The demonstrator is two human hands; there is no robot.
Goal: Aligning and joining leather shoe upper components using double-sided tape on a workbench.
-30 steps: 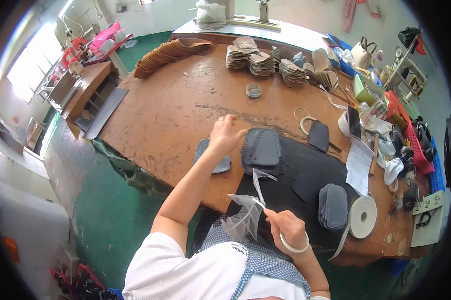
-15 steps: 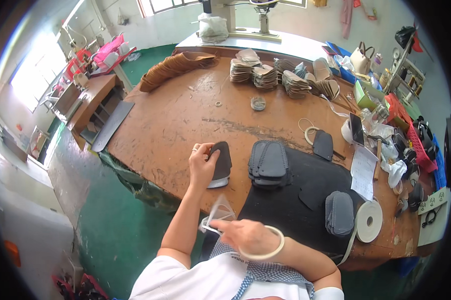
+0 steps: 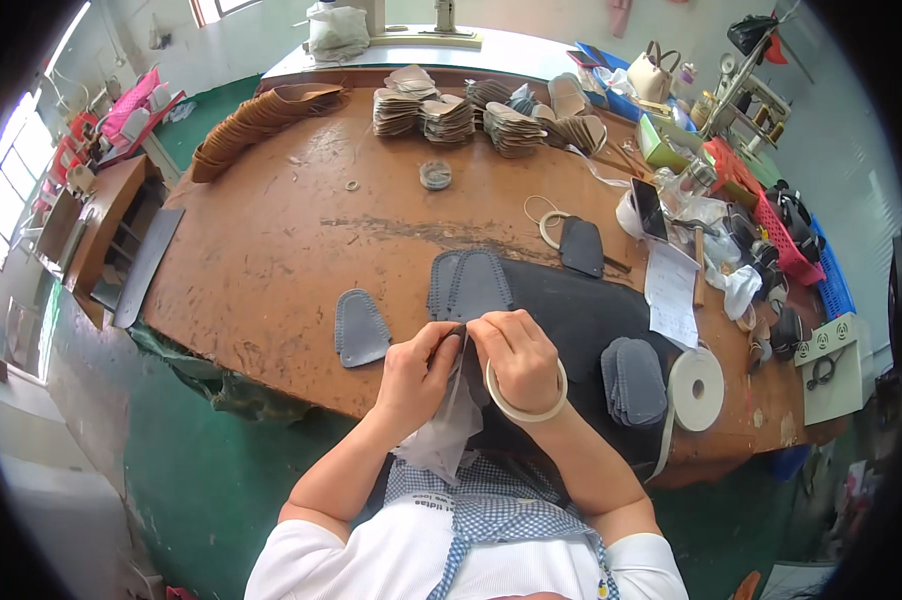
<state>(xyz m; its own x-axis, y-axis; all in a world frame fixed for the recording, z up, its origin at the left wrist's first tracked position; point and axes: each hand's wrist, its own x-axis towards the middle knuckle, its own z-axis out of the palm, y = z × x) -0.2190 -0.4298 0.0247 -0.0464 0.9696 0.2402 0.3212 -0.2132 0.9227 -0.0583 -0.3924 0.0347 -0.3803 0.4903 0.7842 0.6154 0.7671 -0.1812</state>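
Note:
My left hand (image 3: 416, 378) is closed, pinching a small dark piece (image 3: 458, 338) seen nearly edge-on between thumb and fingers. Close beside it, my right hand (image 3: 519, 358) pinches at the top of a thin white translucent film (image 3: 449, 425), which hangs down below both hands. A cream tape roll (image 3: 528, 410) rings my right wrist. Left of my hands, a grey shoe-upper piece (image 3: 361, 328) with a notched edge lies flat on the brown table (image 3: 261, 280). Just beyond my fingers rests a stack of similar grey pieces (image 3: 476, 283), partly covered by my right hand.
A black sheet (image 3: 571, 310) lies under the stack, with another grey stack (image 3: 634, 382) and a white tape roll (image 3: 696, 390) to the right. Insole stacks (image 3: 446, 120) and a brown leather row (image 3: 261, 120) stand farther back. A phone (image 3: 648, 208) and clutter line the right side.
My left hand has come off the table toward my right hand, which has risen to meet it with the film. A grey piece now lies flat on the left. The view has shifted right.

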